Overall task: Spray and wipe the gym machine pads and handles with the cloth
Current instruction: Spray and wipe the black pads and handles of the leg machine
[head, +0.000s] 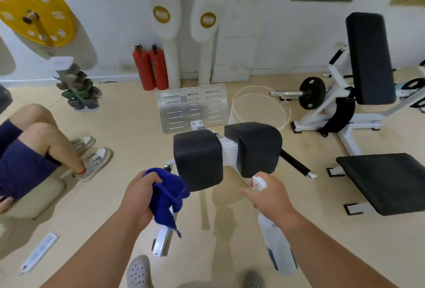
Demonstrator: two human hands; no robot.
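Pads (198, 158) – two black rolls side by side, long axis left-right – sit just ahead of both hands. Left hand (138, 198) grips cloth (169, 193) beside left pad; right hand (270, 198) holds spray bottle (276, 241), nozzle near right pad (253, 147).

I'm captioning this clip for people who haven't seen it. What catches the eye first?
Centre frame, two black pads on a white machine, with the left hand clutching a blue cloth and the right hand holding a spray bottle just below them. A yellow weight plate glares from the upper left wall.
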